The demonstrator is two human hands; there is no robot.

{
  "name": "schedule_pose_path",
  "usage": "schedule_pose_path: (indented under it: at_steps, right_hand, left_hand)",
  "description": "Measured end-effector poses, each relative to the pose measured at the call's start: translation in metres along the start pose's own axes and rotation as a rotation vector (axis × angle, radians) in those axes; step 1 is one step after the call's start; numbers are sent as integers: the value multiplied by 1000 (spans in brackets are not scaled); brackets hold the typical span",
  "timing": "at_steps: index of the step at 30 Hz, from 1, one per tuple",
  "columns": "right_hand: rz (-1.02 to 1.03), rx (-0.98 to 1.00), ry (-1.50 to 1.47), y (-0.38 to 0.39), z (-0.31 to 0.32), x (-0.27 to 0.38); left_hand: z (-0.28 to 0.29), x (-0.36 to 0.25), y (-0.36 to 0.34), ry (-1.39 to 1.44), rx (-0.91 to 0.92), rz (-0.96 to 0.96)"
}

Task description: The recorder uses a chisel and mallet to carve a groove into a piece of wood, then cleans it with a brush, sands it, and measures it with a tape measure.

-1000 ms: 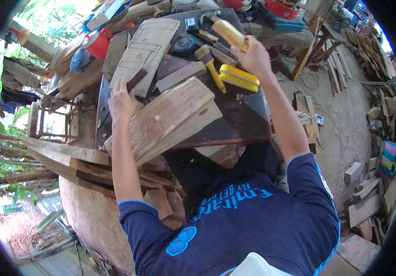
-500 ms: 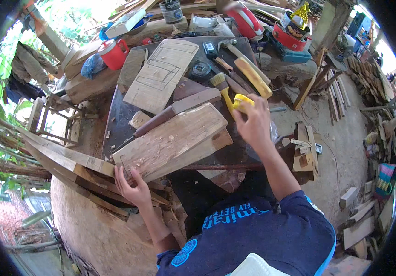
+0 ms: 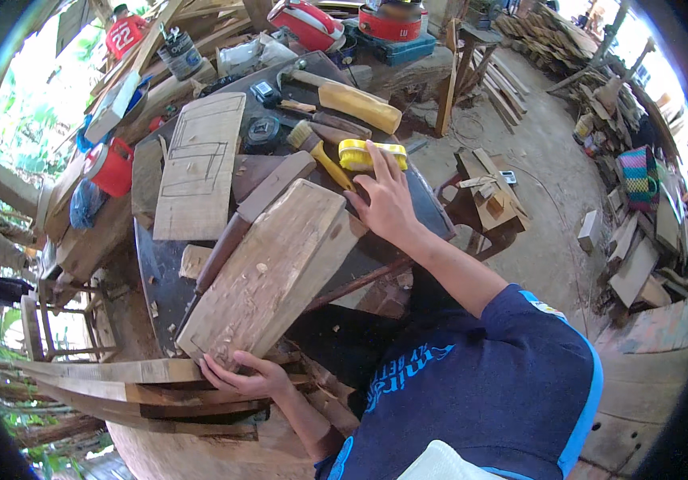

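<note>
My left hand (image 3: 240, 374) holds the near end of a thick wooden block (image 3: 268, 276), its thumb against the edge. Small shavings lie on the block's face. At the table's right side, my right hand (image 3: 388, 196) has its fingers stretched out, touching a yellow scrub brush (image 3: 372, 157). Just left of that hand lies a paintbrush (image 3: 324, 160) with a yellow handle. A large chisel-like tool (image 3: 236, 232) with a brown wooden handle rests along the block's left side. Beyond it lies a flat board (image 3: 200, 164) with pencilled lines.
A hammer (image 3: 312, 78), a yellowish wooden piece (image 3: 360, 108) and a round dark container (image 3: 261, 132) sit on the dark table (image 3: 156, 276). Stacked curved planks (image 3: 144, 392) reach the table's near left corner. A red jug (image 3: 109, 168) stands left, a wooden stool (image 3: 492, 196) right.
My right hand has lowered the yellow scrub brush to the table and its fingers have straightened. My left hand stays at the block's end. The view has turned to the right.
</note>
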State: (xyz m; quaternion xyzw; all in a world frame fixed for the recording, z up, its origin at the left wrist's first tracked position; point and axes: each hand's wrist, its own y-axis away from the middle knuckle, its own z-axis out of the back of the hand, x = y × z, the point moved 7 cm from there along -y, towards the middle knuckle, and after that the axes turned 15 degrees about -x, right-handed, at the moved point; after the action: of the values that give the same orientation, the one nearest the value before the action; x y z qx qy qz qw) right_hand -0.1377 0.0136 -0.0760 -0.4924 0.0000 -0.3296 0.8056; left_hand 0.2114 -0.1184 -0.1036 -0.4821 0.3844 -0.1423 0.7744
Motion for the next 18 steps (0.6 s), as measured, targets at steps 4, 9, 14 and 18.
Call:
schedule_pose_path:
  at_steps: [4,9,14,18]
  right_hand:
    - [-16,9,8,1,5,-6]
    - [-56,-20,-33,-2,1,-9]
    - [-18,-163,-97,-6,11,-8]
    - [4,-304,-272,-9,30,-9]
  left_hand:
    - [-2,2,6,33,-28,-6]
    - [3,1,2,120,-62,-24]
    - [4,5,5,129,-28,64]
    - [6,10,2,195,-6,137]
